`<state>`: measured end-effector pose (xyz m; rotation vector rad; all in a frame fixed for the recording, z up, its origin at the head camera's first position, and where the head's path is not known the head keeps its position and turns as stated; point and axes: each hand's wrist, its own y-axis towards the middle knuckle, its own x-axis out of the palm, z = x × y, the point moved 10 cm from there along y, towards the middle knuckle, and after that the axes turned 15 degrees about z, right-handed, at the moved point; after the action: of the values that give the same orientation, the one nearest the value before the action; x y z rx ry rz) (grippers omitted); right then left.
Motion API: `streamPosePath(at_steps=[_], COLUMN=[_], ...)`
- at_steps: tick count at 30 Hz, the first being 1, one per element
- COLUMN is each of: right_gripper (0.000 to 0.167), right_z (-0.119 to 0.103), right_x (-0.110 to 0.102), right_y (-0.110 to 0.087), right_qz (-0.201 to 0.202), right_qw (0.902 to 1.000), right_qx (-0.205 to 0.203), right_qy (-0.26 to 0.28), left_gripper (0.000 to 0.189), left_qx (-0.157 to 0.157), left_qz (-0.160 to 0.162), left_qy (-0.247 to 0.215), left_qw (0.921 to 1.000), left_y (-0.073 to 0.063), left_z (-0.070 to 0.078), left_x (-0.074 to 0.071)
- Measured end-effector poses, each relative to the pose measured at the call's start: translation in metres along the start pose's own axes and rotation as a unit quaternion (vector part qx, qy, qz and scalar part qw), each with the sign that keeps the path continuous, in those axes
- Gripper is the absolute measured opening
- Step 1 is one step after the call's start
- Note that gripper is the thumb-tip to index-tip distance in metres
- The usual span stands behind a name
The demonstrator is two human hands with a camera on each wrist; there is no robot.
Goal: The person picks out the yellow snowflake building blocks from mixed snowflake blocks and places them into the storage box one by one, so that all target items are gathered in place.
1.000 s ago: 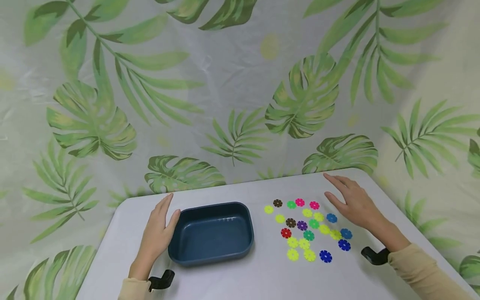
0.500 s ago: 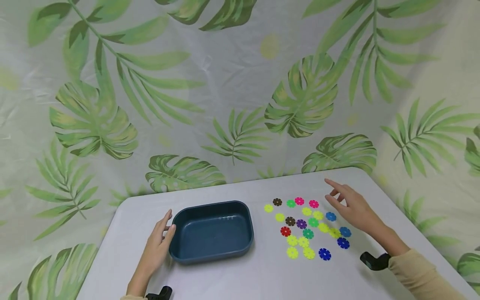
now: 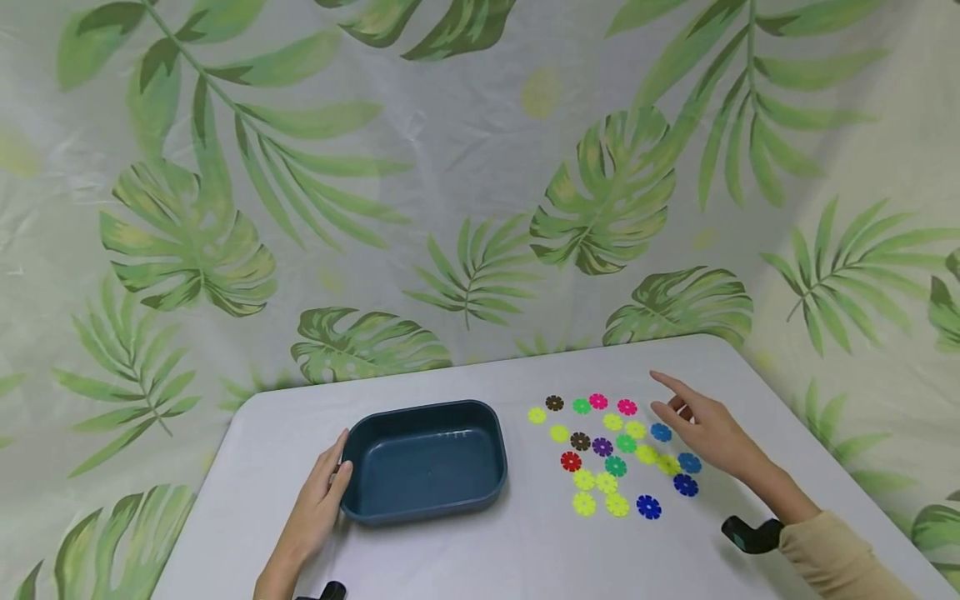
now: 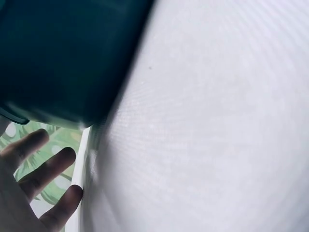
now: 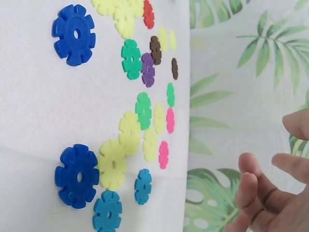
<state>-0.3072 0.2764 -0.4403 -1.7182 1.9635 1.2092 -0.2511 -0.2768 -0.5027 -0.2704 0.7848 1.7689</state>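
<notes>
A dark blue rectangular tub (image 3: 427,462) stands on the left part of the white table. My left hand (image 3: 315,496) is at its left end, thumb right at the rim. In the left wrist view, several of its fingers (image 4: 48,166) are spread loosely beside the tub's wall (image 4: 63,58), not wrapped round it. My right hand (image 3: 712,429) hovers just right of the scattered flower-shaped plastic discs, holding nothing; its index finger points forward and the others bend loosely. Among the discs are dark blue (image 5: 77,176), yellow (image 3: 584,504), red (image 3: 571,462) and purple (image 3: 602,447) ones.
The discs lie flat in a loose group right of the tub, some touching or overlapping. A leaf-patterned cloth (image 3: 465,208) hangs behind the white table (image 3: 450,558). Black camera mounts (image 3: 752,534) are on both wrists.
My left hand has lowered and closed in on the tub's left end. My right hand has dropped a little, its middle fingers bending in. The tub and discs stay in place.
</notes>
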Motion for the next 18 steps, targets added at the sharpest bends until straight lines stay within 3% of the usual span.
streamPosePath(at_steps=[10, 18], right_gripper=[0.061, 0.056], right_z=[0.013, 0.021], right_x=[0.002, 0.007], right_y=[-0.008, -0.010], right_qz=[-0.008, -0.005], right_qw=[0.9997, 0.9997], right_qx=[0.023, 0.020], right_qy=[0.004, -0.009], left_gripper=[0.051, 0.050], left_qx=[-0.011, 0.007], left_qz=[-0.014, -0.007], left_qy=[-0.007, -0.010], left_qw=[0.9998, 0.9999], left_y=[-0.002, -0.003], left_z=[-0.006, -0.003], left_x=[0.006, 0.005])
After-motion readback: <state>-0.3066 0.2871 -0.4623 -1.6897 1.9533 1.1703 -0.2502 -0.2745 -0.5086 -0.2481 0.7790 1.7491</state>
